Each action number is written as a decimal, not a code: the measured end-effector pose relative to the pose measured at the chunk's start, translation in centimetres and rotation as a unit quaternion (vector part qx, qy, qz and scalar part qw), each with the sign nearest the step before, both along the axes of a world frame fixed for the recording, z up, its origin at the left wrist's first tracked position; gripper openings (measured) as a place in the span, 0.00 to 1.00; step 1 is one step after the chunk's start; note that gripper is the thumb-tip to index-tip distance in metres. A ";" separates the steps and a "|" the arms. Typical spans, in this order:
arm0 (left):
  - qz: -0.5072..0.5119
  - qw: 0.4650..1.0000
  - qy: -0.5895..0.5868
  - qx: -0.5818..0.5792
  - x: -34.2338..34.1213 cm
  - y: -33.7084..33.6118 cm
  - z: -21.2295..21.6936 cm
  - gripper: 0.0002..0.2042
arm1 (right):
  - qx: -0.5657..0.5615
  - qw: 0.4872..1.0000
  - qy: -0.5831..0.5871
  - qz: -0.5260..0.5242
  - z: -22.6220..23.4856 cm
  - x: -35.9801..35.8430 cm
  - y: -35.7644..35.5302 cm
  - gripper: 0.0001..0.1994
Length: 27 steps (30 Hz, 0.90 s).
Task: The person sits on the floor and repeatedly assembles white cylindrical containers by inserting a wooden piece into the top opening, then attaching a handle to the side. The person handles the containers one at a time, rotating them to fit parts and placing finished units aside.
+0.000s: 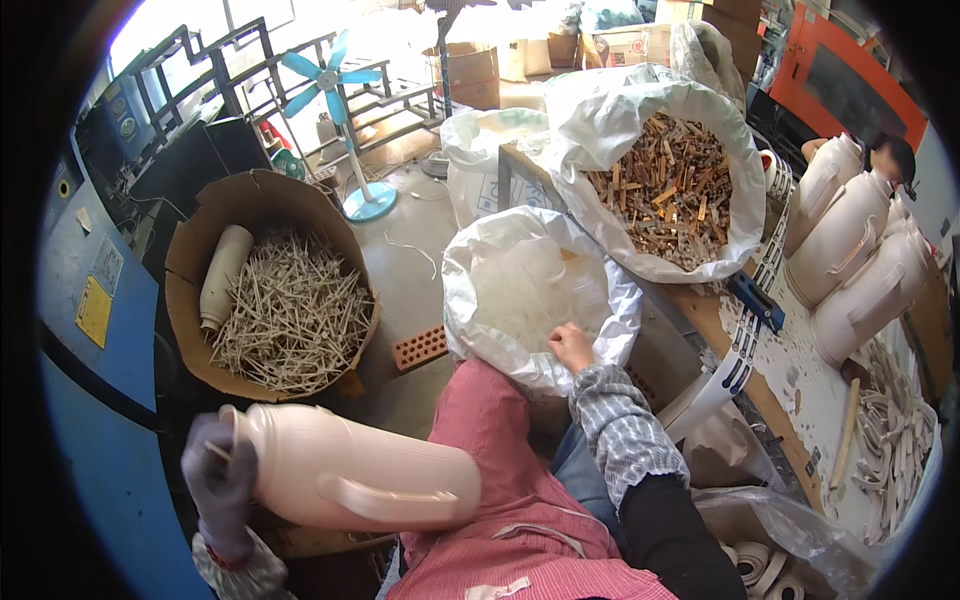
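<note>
A pale pink plastic thermos jug shell (350, 470) lies on its side across my lap, its long handle facing me. My left hand (220, 485), in a grey glove, is closed around its open end at the left. A short pale stick-like piece (217, 452) shows by the gloved fingers. Bare, with fingers curled together, my right hand (571, 347) hovers over the near rim of a white sack (625, 310). Thin translucent plastic scraps (535, 285) fill that sack. Whatever the right fingers hold, if anything, is hidden.
Left stands a cardboard drum (185, 270) of thin pale sticks with another shell (226, 275). A large sack (740, 240) of brown strips is beside the bench (775, 370), which bears several shells (850, 240). A blue fan (330, 80), a perforated brick (420, 348) and another person (890, 160) are farther off.
</note>
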<state>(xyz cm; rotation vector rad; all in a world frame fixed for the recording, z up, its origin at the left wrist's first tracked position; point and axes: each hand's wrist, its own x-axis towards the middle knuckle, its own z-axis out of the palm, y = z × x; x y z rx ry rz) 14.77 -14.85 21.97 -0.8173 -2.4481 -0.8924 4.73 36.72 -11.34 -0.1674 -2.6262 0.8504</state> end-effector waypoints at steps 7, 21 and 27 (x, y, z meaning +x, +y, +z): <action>0.113 0.886 0.401 -0.202 -7.1 4.6 2.9 0.19 | -0.502 0.864 0.023 -0.032 6.5 5.5 -0.2 0.08; -0.342 0.913 0.164 0.153 -4.5 35.1 -6.2 0.31 | -0.441 0.873 0.161 0.130 30.2 19.7 -0.3 0.23; -0.346 0.928 0.042 0.130 -4.1 38.1 -7.1 0.47 | -0.221 0.961 0.142 0.089 28.8 18.3 -0.1 0.10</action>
